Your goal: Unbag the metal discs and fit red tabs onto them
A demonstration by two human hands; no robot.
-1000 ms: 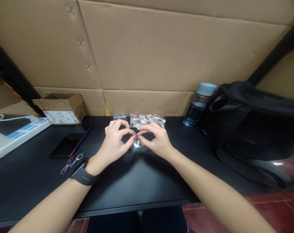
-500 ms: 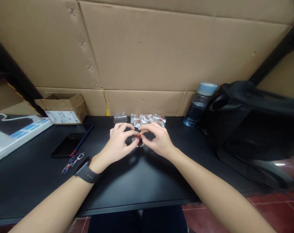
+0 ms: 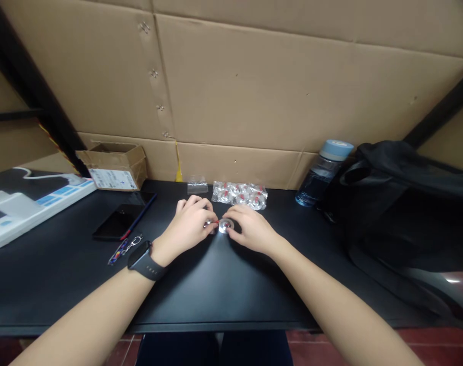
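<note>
My left hand (image 3: 191,223), with a dark watch (image 3: 145,260) on its wrist, pinches the red stem of a small shiny silver disc (image 3: 210,226), which is mostly hidden behind its fingers. Beside it, my right hand (image 3: 253,229) curls thumb and forefinger around the edge of a second silver disc (image 3: 224,225) with a red centre. That disc rests on or just above the black table (image 3: 216,292). Behind the hands lies a clear pack of several similar discs (image 3: 239,195).
Left are a power strip (image 3: 69,197), an open cardboard box (image 3: 117,168), a dark phone (image 3: 119,221), a pen (image 3: 142,216) and a keyring (image 3: 124,247). A small clear packet (image 3: 197,185) lies at the back. Right stand a water bottle (image 3: 323,175) and a black bag (image 3: 403,208).
My fingertips met over one red stem before; now my hands are slightly apart, and two discs show side by side between them. The whole view has shifted a little.
</note>
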